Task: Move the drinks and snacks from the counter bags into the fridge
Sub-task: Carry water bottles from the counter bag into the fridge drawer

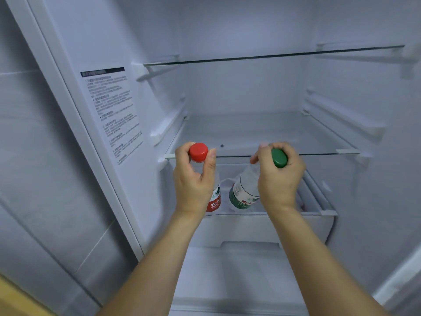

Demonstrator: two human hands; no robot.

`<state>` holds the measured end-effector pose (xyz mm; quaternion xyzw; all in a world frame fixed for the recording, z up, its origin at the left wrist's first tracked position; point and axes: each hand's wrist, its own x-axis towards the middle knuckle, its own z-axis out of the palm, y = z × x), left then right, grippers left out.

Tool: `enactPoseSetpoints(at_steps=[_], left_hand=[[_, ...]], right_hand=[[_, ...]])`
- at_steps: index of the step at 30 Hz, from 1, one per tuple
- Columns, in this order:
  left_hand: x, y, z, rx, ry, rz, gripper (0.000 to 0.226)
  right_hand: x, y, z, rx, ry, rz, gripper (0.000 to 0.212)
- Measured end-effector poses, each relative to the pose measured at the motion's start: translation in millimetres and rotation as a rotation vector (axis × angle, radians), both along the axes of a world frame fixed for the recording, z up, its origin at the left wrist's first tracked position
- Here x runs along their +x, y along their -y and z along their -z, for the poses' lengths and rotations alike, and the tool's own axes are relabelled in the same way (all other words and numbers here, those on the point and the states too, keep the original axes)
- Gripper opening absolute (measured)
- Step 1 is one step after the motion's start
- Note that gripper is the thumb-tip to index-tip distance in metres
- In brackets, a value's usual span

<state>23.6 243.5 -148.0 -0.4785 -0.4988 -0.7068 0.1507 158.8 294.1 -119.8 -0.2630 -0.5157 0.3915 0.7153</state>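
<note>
Currently mid-placement: left hand (193,179) grips red-capped bottle (215,199), right hand (279,179) grips tilted green-capped bottle (243,192), both at the fridge's lower glass shelf (319,153); next, set them upright, release.

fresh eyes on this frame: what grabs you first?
Two clear plastic water bottles held by their necks at centre frame: the red-capped bottle in the left hand, the green-capped bottle, tilted, in the right hand. Behind them the white fridge interior, with its lower glass shelf and upper glass shelf bare.
</note>
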Motion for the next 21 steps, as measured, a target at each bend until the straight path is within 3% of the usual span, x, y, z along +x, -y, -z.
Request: enactPoseSetpoints(at_steps=[9,21], left_hand=[[-0.9,0.6,9.2,0.025,-0.009,0.015,0.027],[-3.4,-0.4,19.4,-0.027,-0.071,0.035,0.03]], right_hand=[[-7.3,-5.8,24.9,0.098,-0.042,0.028,0.018],[-9.6,-9.5,61.7,0.066,-0.005,-0.139,0.011]])
